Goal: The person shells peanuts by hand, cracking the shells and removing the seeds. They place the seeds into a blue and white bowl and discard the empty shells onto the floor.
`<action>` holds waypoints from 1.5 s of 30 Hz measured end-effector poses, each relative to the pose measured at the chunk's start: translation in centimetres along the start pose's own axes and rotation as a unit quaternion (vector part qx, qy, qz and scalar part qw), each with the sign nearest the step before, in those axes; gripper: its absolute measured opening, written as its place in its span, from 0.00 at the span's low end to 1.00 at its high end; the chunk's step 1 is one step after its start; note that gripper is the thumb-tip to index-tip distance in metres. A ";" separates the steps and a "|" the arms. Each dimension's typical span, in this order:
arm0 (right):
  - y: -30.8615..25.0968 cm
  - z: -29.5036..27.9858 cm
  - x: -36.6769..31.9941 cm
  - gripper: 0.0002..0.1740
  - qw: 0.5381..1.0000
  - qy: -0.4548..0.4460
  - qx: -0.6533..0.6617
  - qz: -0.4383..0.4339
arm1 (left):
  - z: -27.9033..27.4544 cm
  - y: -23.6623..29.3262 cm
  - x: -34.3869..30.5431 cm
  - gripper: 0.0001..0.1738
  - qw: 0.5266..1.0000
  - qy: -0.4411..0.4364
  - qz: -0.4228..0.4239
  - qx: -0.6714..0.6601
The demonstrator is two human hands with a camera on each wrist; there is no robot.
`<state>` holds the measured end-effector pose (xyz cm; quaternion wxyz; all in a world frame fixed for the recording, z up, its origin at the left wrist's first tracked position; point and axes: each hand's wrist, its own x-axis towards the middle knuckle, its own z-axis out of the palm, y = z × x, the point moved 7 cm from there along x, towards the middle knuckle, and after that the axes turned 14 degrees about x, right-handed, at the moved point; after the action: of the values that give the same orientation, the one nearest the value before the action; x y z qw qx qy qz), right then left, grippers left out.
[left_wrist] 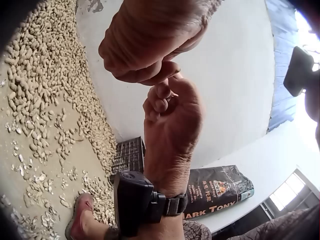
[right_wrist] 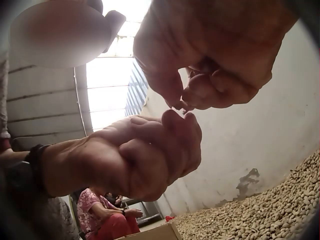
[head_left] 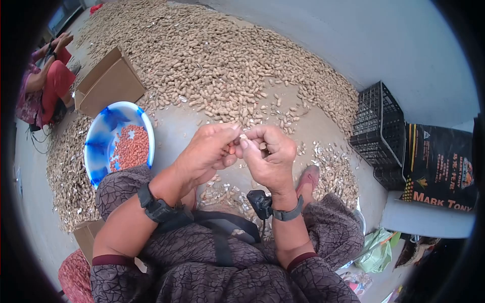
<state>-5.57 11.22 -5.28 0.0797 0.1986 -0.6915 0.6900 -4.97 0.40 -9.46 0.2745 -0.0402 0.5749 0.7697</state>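
In the head view both hands meet fingertip to fingertip above the floor between the person's knees. The left hand [head_left: 202, 151] holds a reddish peanut kernel [head_left: 232, 150] in its curled fingers. Between thumb and forefinger, the right hand [head_left: 273, 161] pinches a pale piece of peanut shell [head_left: 243, 137], right at the left fingertips. From the left wrist, the right hand [left_wrist: 172, 125] shows with its fingers bent inward under the left hand [left_wrist: 155, 40]. The right wrist view shows the fingertips close together, the shell mostly hidden by them.
A blue and white basin [head_left: 92, 151] with red kernels stands at the left, by a cardboard box [head_left: 111, 83]. Unshelled peanuts [head_left: 217, 60] spread along the wall. Broken shells [head_left: 333, 171] litter the floor. A black crate [head_left: 376, 129] and black sack [head_left: 439, 166] are right; another person [head_left: 50, 86] sits left.
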 end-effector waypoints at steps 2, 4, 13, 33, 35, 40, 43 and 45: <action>-0.3 0.4 0.0 0.02 0.997 0.009 0.074 0.035 | -0.7 -0.2 0.0 0.13 0.999 0.024 -0.002 0.023; 0.4 0.0 0.2 0.02 0.998 -0.014 0.060 0.019 | -1.7 0.5 -0.3 0.13 0.998 0.052 -0.014 0.020; 15.3 1.0 -6.3 0.15 0.839 -0.374 -0.284 0.274 | -2.6 4.7 -2.1 0.10 0.997 0.060 0.039 -0.038; 30.4 -3.3 3.0 0.37 0.890 -0.169 -0.353 0.235 | -4.8 6.7 -2.8 0.14 0.982 0.162 -0.004 -0.097; 31.2 -2.0 4.8 0.37 0.883 -0.176 -0.361 0.241 | -5.4 6.8 -2.9 0.14 0.979 0.173 -0.008 -0.107; 33.8 0.7 7.4 0.39 0.855 -0.195 -0.399 0.269 | -6.1 7.2 -3.0 0.14 0.975 0.178 -0.004 -0.132; 34.2 2.3 7.3 0.39 0.815 -0.209 -0.464 0.278 | -5.9 6.9 -3.1 0.14 0.971 0.199 -0.025 -0.127; 34.3 2.9 6.3 0.39 0.817 -0.194 -0.476 0.260 | -5.9 7.2 -3.1 0.13 0.971 0.222 0.010 -0.086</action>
<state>-24.05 6.24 -34.63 -0.1537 0.0779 -0.9609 0.2167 -7.18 -7.51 -4.09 0.1274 -0.2277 0.5537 0.7908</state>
